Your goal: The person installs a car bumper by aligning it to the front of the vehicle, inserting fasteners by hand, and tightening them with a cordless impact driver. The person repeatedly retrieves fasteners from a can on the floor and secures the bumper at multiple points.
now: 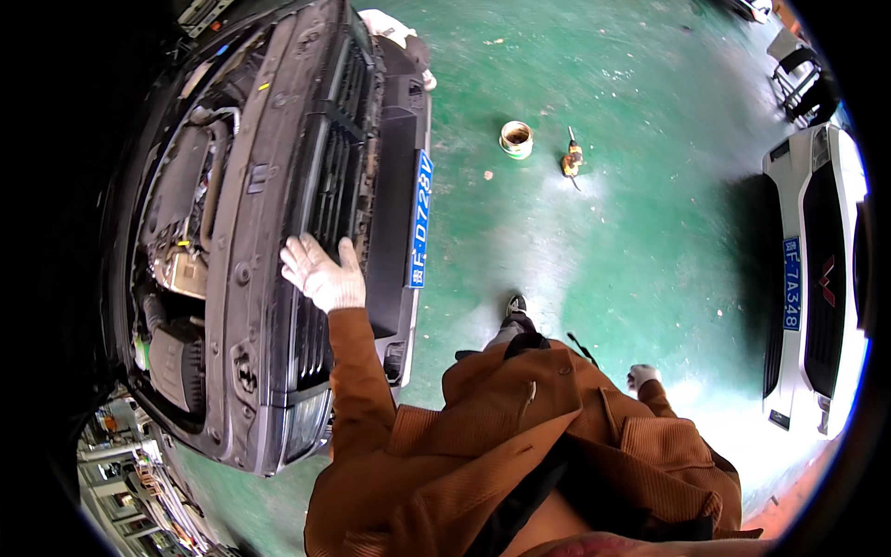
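My left hand (325, 275), in a pale work glove, is spread over the front of a dark car (251, 186), at the upper edge of its black grille (339, 181). Its fingers are apart and hold nothing; whether the palm presses on the car I cannot tell. The car's engine bay (181, 200) is uncovered. Low at my right side, my right hand (642, 376), also gloved, hangs with curled fingers. It is away from the car, and anything inside the fist is hidden. Both sleeves are brown.
On the green floor (640, 232) stand a round bucket (516, 139) and a yellow-black cordless drill (571, 162). A white car (817, 278) is at the right, a dark chair (800, 82) behind it. A white and dark shape (401, 37) shows past the dark car's far corner.
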{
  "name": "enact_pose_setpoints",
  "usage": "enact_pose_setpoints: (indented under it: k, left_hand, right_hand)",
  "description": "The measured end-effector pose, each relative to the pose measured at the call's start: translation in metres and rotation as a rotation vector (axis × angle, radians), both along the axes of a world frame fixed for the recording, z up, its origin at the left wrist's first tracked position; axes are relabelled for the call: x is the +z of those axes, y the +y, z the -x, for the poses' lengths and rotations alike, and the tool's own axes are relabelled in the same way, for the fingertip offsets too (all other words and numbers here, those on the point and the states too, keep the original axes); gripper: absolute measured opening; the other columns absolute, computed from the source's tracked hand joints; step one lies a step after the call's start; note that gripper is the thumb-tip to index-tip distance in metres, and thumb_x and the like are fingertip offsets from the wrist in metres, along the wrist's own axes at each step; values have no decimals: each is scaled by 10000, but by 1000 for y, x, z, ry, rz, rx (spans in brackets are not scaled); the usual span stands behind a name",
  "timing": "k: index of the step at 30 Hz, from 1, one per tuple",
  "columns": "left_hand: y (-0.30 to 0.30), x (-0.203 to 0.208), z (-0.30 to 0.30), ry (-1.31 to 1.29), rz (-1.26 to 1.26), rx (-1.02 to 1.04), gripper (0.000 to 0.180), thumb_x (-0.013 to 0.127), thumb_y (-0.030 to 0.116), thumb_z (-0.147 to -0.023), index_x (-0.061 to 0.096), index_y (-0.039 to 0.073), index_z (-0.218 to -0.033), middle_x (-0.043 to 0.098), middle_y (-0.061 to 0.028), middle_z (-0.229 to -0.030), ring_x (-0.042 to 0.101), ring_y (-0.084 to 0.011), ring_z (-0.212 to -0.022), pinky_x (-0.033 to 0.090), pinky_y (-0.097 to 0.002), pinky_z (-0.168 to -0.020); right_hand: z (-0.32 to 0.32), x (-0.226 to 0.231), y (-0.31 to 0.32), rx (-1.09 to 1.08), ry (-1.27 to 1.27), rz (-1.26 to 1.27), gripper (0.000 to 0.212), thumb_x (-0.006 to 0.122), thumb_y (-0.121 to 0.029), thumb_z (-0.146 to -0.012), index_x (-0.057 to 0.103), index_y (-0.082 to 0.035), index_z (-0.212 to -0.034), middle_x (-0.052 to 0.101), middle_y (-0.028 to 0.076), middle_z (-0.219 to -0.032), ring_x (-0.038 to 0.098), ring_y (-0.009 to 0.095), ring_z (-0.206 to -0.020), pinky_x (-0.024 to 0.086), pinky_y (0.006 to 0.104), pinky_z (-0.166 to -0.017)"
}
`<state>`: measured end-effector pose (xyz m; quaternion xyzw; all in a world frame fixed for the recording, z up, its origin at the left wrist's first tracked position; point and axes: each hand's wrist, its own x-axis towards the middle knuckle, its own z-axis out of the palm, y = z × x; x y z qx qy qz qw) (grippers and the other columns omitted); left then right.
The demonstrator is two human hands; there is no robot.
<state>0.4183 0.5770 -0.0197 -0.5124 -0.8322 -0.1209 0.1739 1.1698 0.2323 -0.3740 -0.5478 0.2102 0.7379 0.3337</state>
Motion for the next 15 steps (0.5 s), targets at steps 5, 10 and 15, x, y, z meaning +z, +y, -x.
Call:
enact_pose_setpoints:
  k: [5, 10, 15]
  left_hand:
    - [69, -41, -91, -373, 142, -374, 630, 712, 465, -994, 638, 25, -1438, 608, -239, -1516, 532, -439, -1441, 388, -517, -1230]
    - [45, -231, -179, -977, 763, -413, 702, 679, 579, -989, 665, 46, -1446, 651, -235, -1477, 608, -416, -1376, 472, -464, -1170]
    - [-80, -335, -108, -537, 1473, -872, 536, 626, 483, -983, 733, 116, -1359, 701, -180, -1404, 663, -385, -1295, 515, -490, -1097]
  right_hand:
    - [46, 89, 85, 148, -703, 55, 96, 621, -88, -981, 658, -17, -1036, 591, 71, -722, 537, 163, -534, 439, 333, -445]
    - [38, 72, 138, 433, -837, 47, 286, 648, -204, -963, 741, -27, -1168, 731, 115, -814, 687, 224, -644, 575, 385, -581]
    - [-16, -86, 153, 1164, -873, 100, 487, 651, -453, -963, 733, -141, -1329, 763, 140, -1241, 729, 351, -1121, 557, 433, -974]
